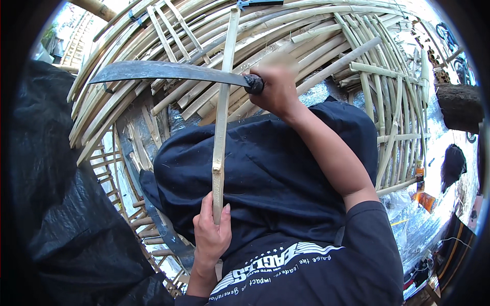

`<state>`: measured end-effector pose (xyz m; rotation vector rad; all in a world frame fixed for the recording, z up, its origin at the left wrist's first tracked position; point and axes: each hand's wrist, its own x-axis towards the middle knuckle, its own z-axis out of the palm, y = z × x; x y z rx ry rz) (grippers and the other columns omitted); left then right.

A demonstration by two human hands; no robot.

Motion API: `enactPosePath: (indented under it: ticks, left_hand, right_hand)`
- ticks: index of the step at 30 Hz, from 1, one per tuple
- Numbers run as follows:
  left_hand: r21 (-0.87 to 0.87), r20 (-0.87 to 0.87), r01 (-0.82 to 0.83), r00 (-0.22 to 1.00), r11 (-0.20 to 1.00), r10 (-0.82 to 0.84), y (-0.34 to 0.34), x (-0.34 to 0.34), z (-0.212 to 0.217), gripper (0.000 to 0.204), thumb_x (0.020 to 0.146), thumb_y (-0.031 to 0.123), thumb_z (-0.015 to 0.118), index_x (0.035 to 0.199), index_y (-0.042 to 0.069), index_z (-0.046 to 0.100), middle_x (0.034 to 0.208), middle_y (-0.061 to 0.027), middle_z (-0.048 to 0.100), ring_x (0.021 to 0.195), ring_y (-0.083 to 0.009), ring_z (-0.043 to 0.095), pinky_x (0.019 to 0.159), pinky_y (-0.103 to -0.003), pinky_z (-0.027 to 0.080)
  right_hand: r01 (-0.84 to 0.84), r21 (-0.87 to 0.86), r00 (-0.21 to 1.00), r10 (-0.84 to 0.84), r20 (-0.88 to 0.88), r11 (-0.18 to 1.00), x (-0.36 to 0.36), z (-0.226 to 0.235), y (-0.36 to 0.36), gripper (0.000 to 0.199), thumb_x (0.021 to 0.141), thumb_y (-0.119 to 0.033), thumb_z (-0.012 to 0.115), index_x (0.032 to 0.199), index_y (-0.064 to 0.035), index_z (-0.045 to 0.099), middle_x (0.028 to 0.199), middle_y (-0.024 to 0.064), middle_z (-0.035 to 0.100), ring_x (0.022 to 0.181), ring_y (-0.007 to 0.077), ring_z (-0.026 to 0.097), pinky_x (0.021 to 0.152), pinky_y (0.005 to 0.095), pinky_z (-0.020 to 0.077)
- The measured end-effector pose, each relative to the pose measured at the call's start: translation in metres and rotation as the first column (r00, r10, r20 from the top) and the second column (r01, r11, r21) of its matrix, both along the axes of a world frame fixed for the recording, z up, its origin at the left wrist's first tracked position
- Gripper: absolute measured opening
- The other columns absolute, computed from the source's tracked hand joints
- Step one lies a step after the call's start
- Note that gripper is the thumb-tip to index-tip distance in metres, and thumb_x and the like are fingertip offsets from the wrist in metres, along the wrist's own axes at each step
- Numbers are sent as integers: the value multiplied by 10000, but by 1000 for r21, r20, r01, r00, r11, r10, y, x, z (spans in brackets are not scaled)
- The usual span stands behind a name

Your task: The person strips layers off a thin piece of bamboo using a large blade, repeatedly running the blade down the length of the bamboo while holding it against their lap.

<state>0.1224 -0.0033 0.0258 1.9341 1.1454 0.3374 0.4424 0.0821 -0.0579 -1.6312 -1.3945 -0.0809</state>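
Gripping bamboo strip [221, 117] upright, left hand [210, 232] clamped | right hand [275, 84] fist-closed on knife [168, 71]

— Where does the knife [168, 71] sit?

— Held by the right hand [275, 84], up and to the right; its blade runs out to the left, crossing in front of the bamboo strip [222, 112].

— And the strip?

— It stands nearly upright in the middle, its lower end in the left hand [210, 235], which is below and nearer the person.

— What's under them?

— A cloth [265, 173] over the lap. Beyond it lies a heap of bamboo slats [326, 41], spreading left and right. A plastic sheet [66, 204] lies to the left.
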Motion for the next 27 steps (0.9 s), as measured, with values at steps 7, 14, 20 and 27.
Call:
enactPosePath:
  ticks: [7,14,20,27]
  left_hand:
    - [-115,60,1,998,993,6,-2,3,3,293,1002,67,601,1260,-66,563,701,-41,551,589,-85,494,546,-254,364]
    - [-113,84,13,996,993,-4,-6,2,2,306,1009,54,579,1286,-74,562,683,38,491,598,0,396,527,-217,287]
    - [-106,41,50,998,993,-46,-22,-11,8,402,961,41,632,1310,-135,538,947,-277,700,785,-375,750,686,-354,565]
    - [-114,37,143,989,983,-140,-37,-27,12,413,975,62,609,1353,-93,548,1018,-184,748,721,-102,652,673,-251,507]
  right_hand:
    - [152,4,981,-151,123,988,32,-14,12,171,877,-220,708,772,-93,660,716,136,666,666,372,658,587,468,501]
    - [184,46,968,-189,164,982,43,-23,14,146,872,-239,699,779,-126,692,696,123,691,643,334,689,586,451,537]
    - [327,56,928,-331,172,943,68,-19,10,112,829,-189,736,782,-103,682,723,147,677,678,365,671,601,462,516]
    - [551,56,832,-553,38,833,105,-22,4,127,815,-242,689,824,-129,746,716,187,689,716,409,691,648,487,548]
